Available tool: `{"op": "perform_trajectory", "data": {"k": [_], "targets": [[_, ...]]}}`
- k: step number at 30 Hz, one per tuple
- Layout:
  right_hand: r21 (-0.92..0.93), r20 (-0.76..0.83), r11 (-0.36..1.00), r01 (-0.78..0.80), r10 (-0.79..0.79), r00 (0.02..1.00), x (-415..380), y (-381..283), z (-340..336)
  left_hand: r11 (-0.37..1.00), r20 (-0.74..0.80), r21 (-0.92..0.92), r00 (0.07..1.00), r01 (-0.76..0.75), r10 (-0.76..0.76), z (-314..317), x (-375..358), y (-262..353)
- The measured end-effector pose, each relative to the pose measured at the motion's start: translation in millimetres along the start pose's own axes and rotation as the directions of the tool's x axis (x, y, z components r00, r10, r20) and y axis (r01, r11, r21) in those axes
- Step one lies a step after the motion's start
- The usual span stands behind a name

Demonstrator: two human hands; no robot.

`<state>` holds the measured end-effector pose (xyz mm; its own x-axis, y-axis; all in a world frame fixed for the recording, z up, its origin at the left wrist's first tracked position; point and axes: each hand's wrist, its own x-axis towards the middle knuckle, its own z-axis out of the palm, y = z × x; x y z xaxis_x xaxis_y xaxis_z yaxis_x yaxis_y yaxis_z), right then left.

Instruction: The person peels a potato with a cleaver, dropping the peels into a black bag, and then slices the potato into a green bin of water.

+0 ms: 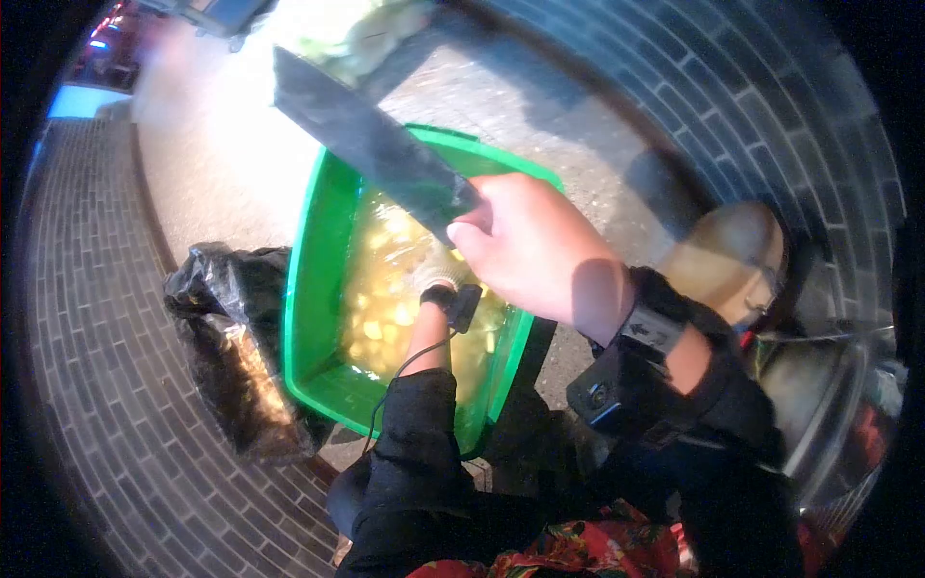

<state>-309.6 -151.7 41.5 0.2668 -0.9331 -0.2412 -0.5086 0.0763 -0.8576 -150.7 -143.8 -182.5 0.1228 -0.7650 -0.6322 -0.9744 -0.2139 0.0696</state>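
Note:
My right hand (pixel 530 246) grips the handle of a large knife (pixel 371 135) with a broad, dark blade. The blade points up and left, raised over a green plastic tub (pixel 301 308). Inside the tub, many pale yellow pieces (pixel 385 318), which look like peeled potatoes, lie in cloudy water. Down among them reaches my left hand (pixel 438 274), in what looks like a light knitted glove. Its fingers are hidden by the water and glare, so whether it holds a piece does not show. Both wrists carry strapped devices.
Left of the tub sits a crumpled black plastic bag (pixel 226 289) with yellowish bits in it. A tan rounded object (pixel 727 265) and a shiny metal container (pixel 833 414) are at the right. Something pale green (pixel 361 34) lies in glare above. Brick-patterned surfaces (pixel 96 299) flank both sides.

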Motion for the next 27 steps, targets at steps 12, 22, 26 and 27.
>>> {"op": "perform_trajectory", "data": {"k": [12,22,26,27], "targets": [[0.072,-0.053,0.997,-0.015,0.019,0.998,3,2,-12,0.001,0.421,-0.898,0.860,0.439,0.288,81,89,-78],[0.259,-0.096,0.943,0.207,-0.188,0.977,5,-8,14,-0.283,-0.099,-0.959,0.922,0.012,0.374,-69,-71,-114],[0.195,-0.149,0.945,0.265,-0.238,0.960,-7,-25,18,-0.350,-0.210,-0.920,0.975,-0.174,0.067,-110,-145,-115],[0.207,-0.151,0.937,0.280,-0.253,0.956,-1,-11,29,-0.414,-0.222,-0.892,0.973,-0.180,0.055,-114,-161,-114]]}}
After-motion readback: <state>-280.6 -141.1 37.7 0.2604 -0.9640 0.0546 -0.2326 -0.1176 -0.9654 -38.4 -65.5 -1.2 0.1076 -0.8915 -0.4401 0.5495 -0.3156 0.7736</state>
